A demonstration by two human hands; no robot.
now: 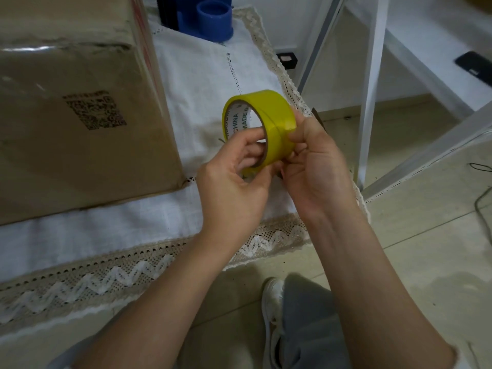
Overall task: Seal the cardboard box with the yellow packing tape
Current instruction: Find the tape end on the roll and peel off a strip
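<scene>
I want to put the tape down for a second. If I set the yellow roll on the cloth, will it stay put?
Probably only if laid flat. The yellow tape roll is a round ring, so on its edge it would likely roll across the white cloth. It looks light, held by fingertips of the left hand and right hand. Its glossy surface may be slippery.

A single wide-angle head view looks forward and steeply down from close above the person's forearms. Both hands meet near centre frame, the left hand (234,182) and right hand (316,169). A white lace-edged tablecloth (111,235) fills the 9 o'clock side; pale floor tiles (426,235) lie toward 4 o'clock. Straight edges bow near the borders.
</scene>
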